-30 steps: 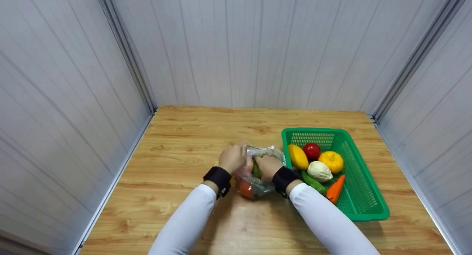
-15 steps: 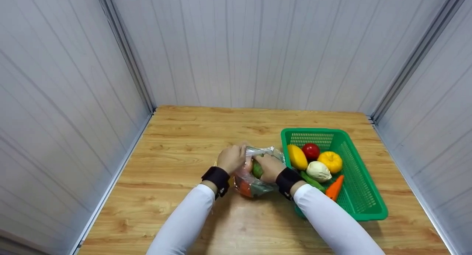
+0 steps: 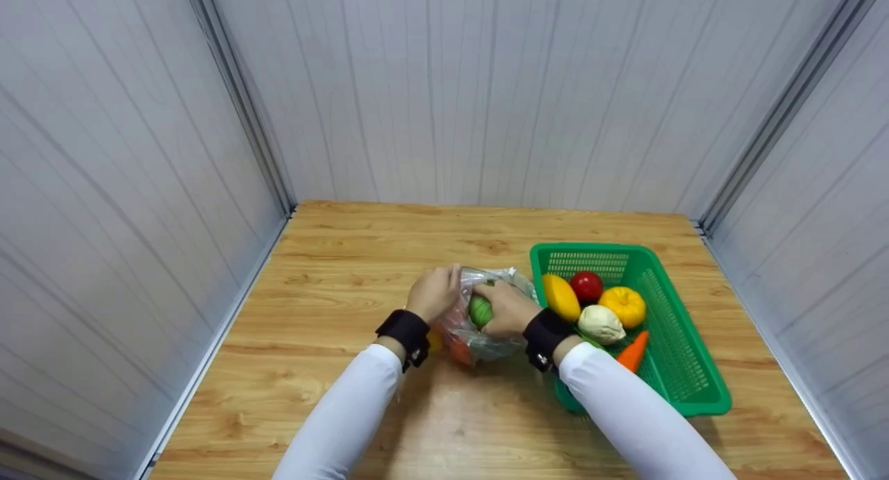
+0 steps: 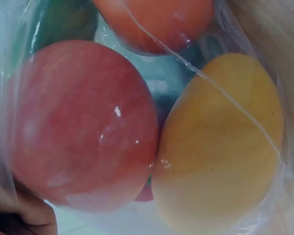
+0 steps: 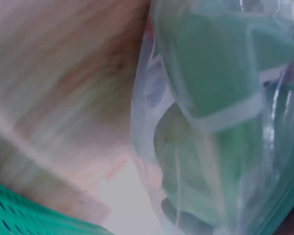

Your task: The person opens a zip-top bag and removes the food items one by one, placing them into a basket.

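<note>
A clear plastic bag (image 3: 496, 344) with fruit inside sits on the table, left of the green basket. My left hand (image 3: 432, 294) grips the bag's left rim; its curled fingers (image 4: 36, 215) show in the left wrist view. My right hand (image 3: 510, 310) is at the bag's mouth, thumb and fingers curled round a green striped fruit (image 3: 480, 311). Through the plastic, the left wrist view shows a red round fruit (image 4: 83, 127), a yellow oval fruit (image 4: 220, 142) and an orange one (image 4: 161, 24). Green print (image 5: 215, 63) covers part of the bag in the right wrist view.
The green basket (image 3: 687, 341) stands close beside the bag on the right. It holds a yellow mango-shaped fruit (image 3: 561, 298), a red fruit (image 3: 587, 286), a yellow pumpkin (image 3: 623, 306), a whitish bulb-like vegetable (image 3: 601, 324) and a carrot (image 3: 633, 351). Pale panels wall the table (image 3: 312, 396).
The green striped fruit shows more of its side between my hands. My right hand has shifted slightly right, and the bag's mouth looks wider. My left hand keeps its hold on the rim.
</note>
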{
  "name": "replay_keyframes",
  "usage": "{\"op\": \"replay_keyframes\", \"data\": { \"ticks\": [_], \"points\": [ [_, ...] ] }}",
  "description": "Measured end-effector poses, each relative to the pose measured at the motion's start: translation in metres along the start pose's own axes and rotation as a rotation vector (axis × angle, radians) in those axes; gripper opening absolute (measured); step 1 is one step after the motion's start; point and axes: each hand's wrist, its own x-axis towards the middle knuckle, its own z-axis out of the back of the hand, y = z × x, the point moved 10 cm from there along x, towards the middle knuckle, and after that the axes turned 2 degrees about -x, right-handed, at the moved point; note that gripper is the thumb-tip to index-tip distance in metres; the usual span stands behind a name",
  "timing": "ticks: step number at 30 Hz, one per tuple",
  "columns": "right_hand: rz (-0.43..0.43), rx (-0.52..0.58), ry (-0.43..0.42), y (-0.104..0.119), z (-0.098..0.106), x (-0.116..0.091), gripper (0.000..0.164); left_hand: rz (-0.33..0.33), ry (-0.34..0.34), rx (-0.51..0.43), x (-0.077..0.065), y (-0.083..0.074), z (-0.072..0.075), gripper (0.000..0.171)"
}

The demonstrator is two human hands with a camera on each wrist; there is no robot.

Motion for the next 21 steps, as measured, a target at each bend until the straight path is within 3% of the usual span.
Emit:
{"op": "replay_keyframes", "data": {
  "ticks": [5,13,21],
  "points": [
    [-0.015,0.065,0.027,0.011,0.013,-0.003,0.078,-0.015,-0.027,-0.012,0.002,-0.002,0.009,0.046],
    [-0.005,0.147,0.072,0.017,0.019,-0.01,0.083,-0.03,-0.006,-0.078,0.002,-0.001,0.01,0.047],
    [0.084,0.246,0.012,0.024,0.032,-0.018,0.08,-0.033,0.024,-0.176,0.004,-0.001,0.01,0.045]
  ]
}}
